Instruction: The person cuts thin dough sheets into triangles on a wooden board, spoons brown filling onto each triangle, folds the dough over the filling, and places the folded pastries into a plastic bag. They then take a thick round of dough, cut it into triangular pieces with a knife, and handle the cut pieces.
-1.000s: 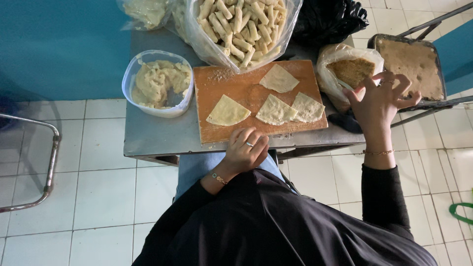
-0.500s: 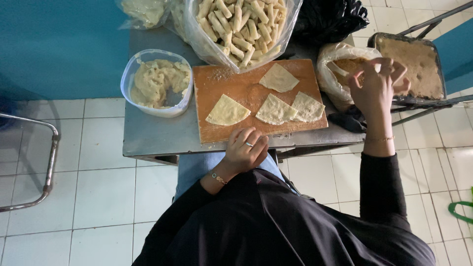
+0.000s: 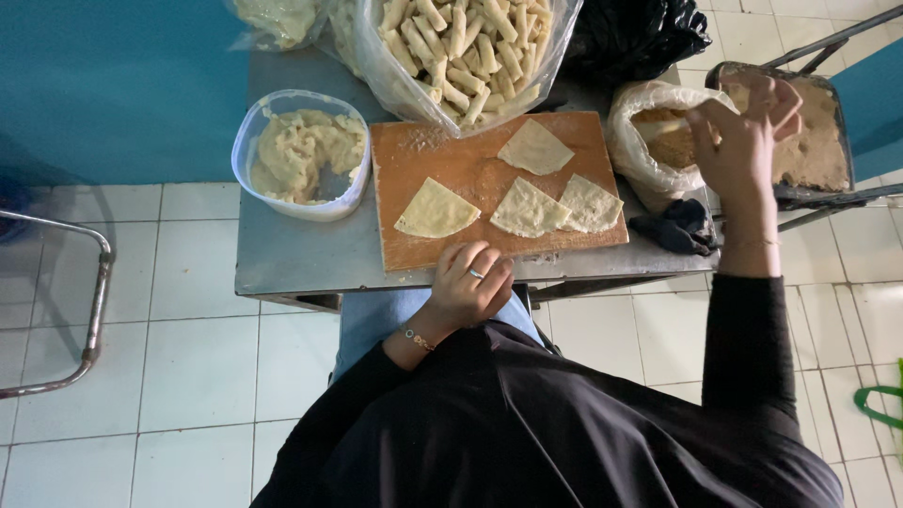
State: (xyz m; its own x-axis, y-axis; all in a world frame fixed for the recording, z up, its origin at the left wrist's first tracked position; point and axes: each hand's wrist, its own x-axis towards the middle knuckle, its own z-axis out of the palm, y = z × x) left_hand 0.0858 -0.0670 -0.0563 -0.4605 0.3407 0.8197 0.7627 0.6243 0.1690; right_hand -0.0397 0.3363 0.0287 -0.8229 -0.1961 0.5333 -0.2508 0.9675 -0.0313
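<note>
On the small grey metal table (image 3: pixel 301 254) lies a wooden cutting board (image 3: pixel 470 174) with four thin, fan-shaped pastry wrappers (image 3: pixel 530 209) spread across it. At its near edge rests the left hand (image 3: pixel 470 287), fingers curled loosely, holding nothing. Off to the right, the right hand (image 3: pixel 743 132) is raised over a clear bag of brown crumbs (image 3: pixel 658 141), with a pale rolled pastry stick (image 3: pixel 666 125) pinched between fingertips. Just beyond that bag sits a dark tray of crumbs (image 3: pixel 818 141) on a separate metal stand. A dark cloth (image 3: pixel 682 229) lies at the table's right edge below the bag. Left of the board stands a clear plastic tub of pale filling (image 3: pixel 301 150); behind the board, a large clear bag of finished rolls (image 3: pixel 461 47) overhangs its far edge, with a black bag (image 3: pixel 635 33) beside it. White floor tiles (image 3: pixel 169 376) surround the table, a teal wall (image 3: pixel 113 85) at left, and a metal chair frame (image 3: pixel 89 292) near the left margin.
</note>
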